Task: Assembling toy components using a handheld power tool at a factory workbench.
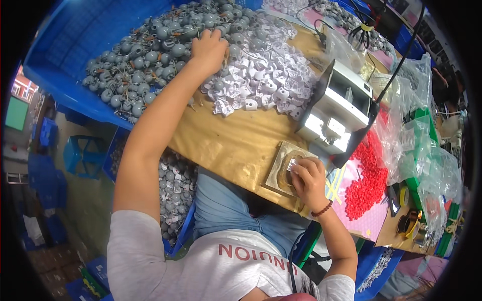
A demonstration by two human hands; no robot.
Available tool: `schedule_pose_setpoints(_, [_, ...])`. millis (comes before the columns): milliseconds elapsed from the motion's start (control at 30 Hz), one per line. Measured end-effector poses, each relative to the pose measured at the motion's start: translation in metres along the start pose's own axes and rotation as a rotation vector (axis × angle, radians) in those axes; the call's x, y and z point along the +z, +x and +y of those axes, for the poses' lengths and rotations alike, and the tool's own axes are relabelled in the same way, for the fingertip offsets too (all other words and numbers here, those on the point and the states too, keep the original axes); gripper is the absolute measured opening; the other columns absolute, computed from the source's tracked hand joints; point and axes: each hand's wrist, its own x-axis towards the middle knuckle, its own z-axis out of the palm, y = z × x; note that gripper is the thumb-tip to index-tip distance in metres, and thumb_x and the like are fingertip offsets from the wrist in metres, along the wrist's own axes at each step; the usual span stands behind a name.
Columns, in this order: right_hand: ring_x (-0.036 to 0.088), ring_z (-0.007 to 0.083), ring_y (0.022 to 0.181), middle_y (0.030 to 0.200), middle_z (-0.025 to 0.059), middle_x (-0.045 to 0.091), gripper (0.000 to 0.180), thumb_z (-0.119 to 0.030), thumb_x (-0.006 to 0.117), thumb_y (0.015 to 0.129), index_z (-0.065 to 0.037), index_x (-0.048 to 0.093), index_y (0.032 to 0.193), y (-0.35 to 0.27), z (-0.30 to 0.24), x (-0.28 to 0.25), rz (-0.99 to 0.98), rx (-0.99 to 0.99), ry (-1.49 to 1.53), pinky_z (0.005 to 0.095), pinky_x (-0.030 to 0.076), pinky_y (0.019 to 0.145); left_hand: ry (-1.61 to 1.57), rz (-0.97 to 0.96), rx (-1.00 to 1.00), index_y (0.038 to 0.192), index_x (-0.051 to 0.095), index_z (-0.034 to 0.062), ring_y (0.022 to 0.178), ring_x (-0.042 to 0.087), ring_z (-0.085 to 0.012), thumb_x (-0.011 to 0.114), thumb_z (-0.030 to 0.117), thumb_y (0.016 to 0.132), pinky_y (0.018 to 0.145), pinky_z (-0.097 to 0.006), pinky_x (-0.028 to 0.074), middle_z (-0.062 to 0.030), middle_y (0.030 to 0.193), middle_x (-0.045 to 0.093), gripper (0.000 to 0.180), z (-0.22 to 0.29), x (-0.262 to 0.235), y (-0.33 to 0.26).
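My left hand (210, 52) reaches into a heap of grey ball-shaped parts (175, 50) with thin wires. Its fingers are bent down and closed, with the tips hidden among the parts, so what they grip cannot be made out. Beside it lies a heap of small white plastic pieces (261, 75). At the table's near edge my right hand (310, 181), with a beaded bracelet at the wrist, pinches a small white plastic piece (291, 163). That piece sits over the round hollow of a square metal fixture (275, 176).
A white and black boxy device (346, 95) stands right of the white heap, a black cable rising past it. Red pieces (366, 185) lie further right, near clear plastic bags (411, 135). A blue bin (65, 75) borders the grey heap; another bin of grey parts (175, 195) stands below the table.
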Motion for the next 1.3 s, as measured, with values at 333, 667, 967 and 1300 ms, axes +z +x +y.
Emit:
schedule_pose_setpoints(333, [0.063, 0.0237, 0.092, 0.113, 0.016, 0.062, 0.025, 0.007, 0.066, 0.085, 0.001, 0.064, 0.109, -0.012, 0.015, -0.035, 0.181, 0.287, 0.276, 0.0294, 0.052, 0.072, -0.784, 0.353, 0.011, 0.122, 0.064, 0.0101, 0.086, 0.063, -0.0208, 0.074, 0.026, 0.083, 0.078, -0.033, 0.052, -0.0095, 0.101, 0.066, 0.043, -0.006, -0.099, 0.021])
schedule_pose_setpoints(667, [0.065, 0.0207, 0.087, 0.103, 0.0135, 0.066, 0.018, 0.01, 0.063, 0.085, 0.002, 0.067, 0.101, 0.013, 0.006, -0.062, 0.213, 0.217, 0.283, 0.0273, 0.052, 0.07, -1.261, 0.261, 0.289, 0.119, 0.066, 0.0112, 0.081, 0.059, -0.0148, 0.073, 0.026, 0.086, 0.075, -0.03, 0.051, -0.0043, 0.1, 0.066, 0.037, 0.043, -0.121, -0.007])
schedule_pose_setpoints(967, [0.065, 0.0198, 0.083, 0.1, 0.0115, 0.067, 0.017, 0.009, 0.064, 0.086, 0.0, 0.067, 0.101, 0.02, -0.006, -0.068, 0.232, 0.213, 0.301, 0.0277, 0.052, 0.07, -1.572, 0.028, 0.152, 0.12, 0.064, 0.0052, 0.092, 0.059, -0.0086, 0.07, 0.021, 0.09, 0.081, -0.024, 0.049, -0.002, 0.108, 0.065, 0.034, 0.092, -0.095, -0.048])
schedule_pose_setpoints(1300, [0.062, 0.0235, 0.113, 0.119, 0.0153, 0.065, 0.045, -0.007, 0.073, 0.087, 0.003, 0.056, 0.128, 0.06, -0.044, -0.08, 0.164, 0.159, 0.7, 0.0347, 0.049, 0.096, -1.923, -0.277, 0.47, 0.121, 0.059, 0.0001, 0.111, 0.058, -0.0184, 0.068, 0.019, 0.091, 0.097, -0.033, 0.047, -0.014, 0.125, 0.06, 0.036, 0.13, -0.128, -0.128])
